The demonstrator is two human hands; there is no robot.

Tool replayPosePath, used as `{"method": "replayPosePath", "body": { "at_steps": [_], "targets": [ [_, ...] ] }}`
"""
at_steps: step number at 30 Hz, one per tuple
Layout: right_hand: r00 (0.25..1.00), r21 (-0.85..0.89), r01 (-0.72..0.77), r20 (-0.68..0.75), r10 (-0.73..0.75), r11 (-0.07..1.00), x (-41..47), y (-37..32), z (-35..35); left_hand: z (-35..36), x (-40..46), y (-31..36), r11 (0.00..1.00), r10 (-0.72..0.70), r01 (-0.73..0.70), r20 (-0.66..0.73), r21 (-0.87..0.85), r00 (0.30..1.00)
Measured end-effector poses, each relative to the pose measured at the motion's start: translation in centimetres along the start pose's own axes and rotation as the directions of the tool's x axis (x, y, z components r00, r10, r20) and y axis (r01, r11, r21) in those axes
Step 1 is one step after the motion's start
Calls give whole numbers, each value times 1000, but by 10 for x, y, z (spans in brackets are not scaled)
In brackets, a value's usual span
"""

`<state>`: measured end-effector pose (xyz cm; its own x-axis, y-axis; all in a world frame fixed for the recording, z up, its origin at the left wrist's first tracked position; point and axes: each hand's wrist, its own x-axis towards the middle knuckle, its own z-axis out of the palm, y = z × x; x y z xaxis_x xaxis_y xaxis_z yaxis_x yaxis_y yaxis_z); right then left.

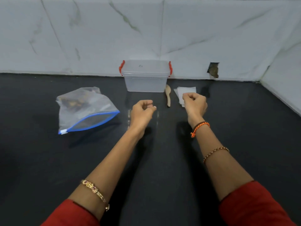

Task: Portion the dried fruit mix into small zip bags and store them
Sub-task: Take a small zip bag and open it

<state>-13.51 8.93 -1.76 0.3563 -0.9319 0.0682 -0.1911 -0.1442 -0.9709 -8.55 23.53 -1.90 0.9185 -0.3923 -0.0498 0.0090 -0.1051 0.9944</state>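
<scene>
The head view looks down on a dark countertop (48, 160) that meets a white marbled wall (81, 30). One clear plastic container (145, 77) with two red clips stands against the wall with its lid on, and it serves as the landmark here.

To the left of the container and nearer the person lies one large zip bag (84, 108) with a blue sealing strip; its mouth gapes toward the person, and dark dried fruit mix (76, 101) sits bunched in its far end. Just right of the container, one wooden spoon (168, 97) lies on the counter with its bowl toward the wall. Right of the spoon is one small pile of clear zip bags (185, 92); how many are in the pile cannot be told.

Two hands reach out in front of the container. The left hand (142, 110) hovers with its fingers curled in and thumb meeting the fingertips, holding nothing visible. The right hand (194, 104) has its fingers curled over the near edge of the pile; whether it pinches a bag cannot be told. The right forearm carries two bracelets, the left one.
</scene>
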Motion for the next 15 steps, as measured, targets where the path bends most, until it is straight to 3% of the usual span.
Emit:
{"method": "replayPosePath", "body": {
  "at_steps": [4,7,11,15],
  "targets": [
    [1000,-102,-1,-26,-2,995,29,12,-25,43,18,3,983,98,-103,42,149,994],
    [999,-215,34,34,-28,976,58,17,-31,75,36,5,929,181,-204,104,309,978],
    [993,-449,28,116,27,893,97,25,-23,119,66,5,706,193,-304,239,640,952],
    [995,-499,25,95,26,866,99,29,-14,127,71,2,532,214,-328,250,781,944]
  ]
}}
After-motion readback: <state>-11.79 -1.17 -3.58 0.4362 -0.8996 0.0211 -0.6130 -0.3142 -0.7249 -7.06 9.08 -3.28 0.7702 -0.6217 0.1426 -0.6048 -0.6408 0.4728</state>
